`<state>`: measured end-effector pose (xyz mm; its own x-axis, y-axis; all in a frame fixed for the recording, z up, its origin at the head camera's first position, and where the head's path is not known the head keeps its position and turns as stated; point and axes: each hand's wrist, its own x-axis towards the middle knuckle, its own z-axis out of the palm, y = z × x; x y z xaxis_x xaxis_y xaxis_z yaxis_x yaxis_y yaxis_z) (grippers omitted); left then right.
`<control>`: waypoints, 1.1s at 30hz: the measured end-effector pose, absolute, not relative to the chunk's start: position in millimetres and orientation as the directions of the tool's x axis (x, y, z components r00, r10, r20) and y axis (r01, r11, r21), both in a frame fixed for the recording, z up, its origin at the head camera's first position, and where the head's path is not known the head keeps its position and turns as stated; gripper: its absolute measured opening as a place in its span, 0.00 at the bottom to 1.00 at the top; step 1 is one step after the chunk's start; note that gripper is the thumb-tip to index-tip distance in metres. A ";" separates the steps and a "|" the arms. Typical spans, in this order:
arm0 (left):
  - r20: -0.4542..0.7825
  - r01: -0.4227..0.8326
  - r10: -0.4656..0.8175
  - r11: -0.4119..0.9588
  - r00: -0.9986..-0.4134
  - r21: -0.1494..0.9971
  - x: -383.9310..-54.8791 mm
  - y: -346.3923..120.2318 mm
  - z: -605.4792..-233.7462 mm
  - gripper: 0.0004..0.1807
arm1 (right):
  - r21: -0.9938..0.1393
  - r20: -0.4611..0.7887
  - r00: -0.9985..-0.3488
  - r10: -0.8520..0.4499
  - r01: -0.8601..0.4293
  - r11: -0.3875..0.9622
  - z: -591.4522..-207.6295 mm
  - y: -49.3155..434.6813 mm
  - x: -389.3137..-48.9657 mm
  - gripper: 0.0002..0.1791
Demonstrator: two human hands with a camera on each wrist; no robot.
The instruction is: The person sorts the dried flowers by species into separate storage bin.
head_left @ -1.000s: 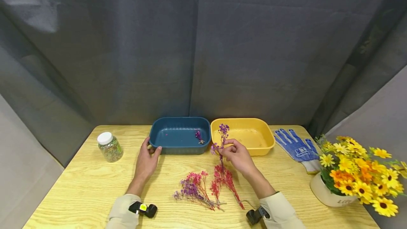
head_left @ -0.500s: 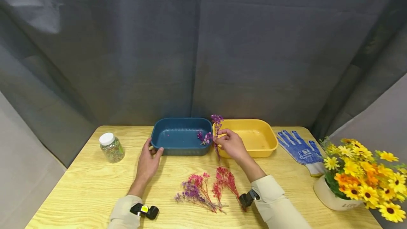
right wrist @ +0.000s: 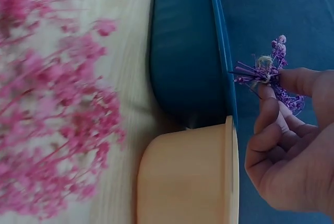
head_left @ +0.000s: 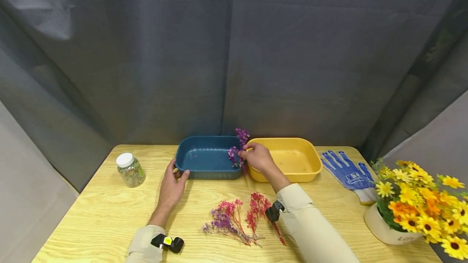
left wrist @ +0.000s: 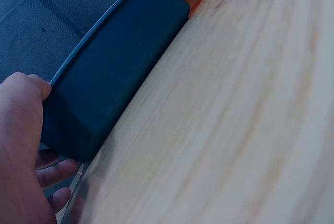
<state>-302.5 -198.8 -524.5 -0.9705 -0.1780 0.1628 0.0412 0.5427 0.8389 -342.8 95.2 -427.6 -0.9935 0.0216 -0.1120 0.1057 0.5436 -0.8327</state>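
My right hand (head_left: 260, 158) pinches a sprig of purple dried flowers (head_left: 242, 134) over the right end of a dark blue plastic basin (head_left: 208, 175). In the right wrist view, thumb and fingertips hold its stems beside a pale string tie (right wrist: 265, 63). Some purple blossoms show inside the basin's right end; which belong to the held sprig is hard to tell. My left hand (head_left: 172, 188) grips the basin's left end, its thumb (left wrist: 40, 85) at the rim and the other fingers around the corner. Pink dried flowers (head_left: 258, 205) and a pink-and-purple bunch (head_left: 224, 219) lie on the table in front.
A yellow basin (head_left: 292, 177) stands right beside the blue one. Farther right lie a blue-and-white work glove (head_left: 347, 173) and a white pot (head_left: 389, 228) of yellow and orange flowers. A white-lidded jar (head_left: 131, 171) stands at the left. Dark cloth (head_left: 183, 72) hangs behind the table.
My right hand has carried the purple sprig leftward, from in front of the yellow basin to over the blue basin's right end. The left hand keeps its place on the blue basin.
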 end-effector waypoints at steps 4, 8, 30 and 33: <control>0.166 0.044 -0.179 0.542 -0.970 0.839 -302.7 -198.6 -525.5 0.40 | -0.827 -0.133 -0.990 0.036 0.131 0.546 -425.3 89.2 -349.9 0.19; 0.171 0.044 -0.186 0.541 -0.968 0.840 -303.4 -198.0 -526.3 0.39 | -0.824 -0.128 -0.991 0.045 0.132 0.551 -423.9 84.5 -355.0 0.17; 0.183 0.054 -0.183 0.547 -0.966 0.835 -302.4 -197.0 -526.7 0.38 | -0.829 0.008 -1.000 -0.007 -0.010 0.559 -431.6 89.9 -338.3 0.12; 0.183 0.055 -0.181 0.549 -0.966 0.834 -302.4 -197.5 -525.9 0.39 | -0.832 0.046 -0.999 -0.018 -0.048 0.553 -430.0 91.9 -330.9 0.11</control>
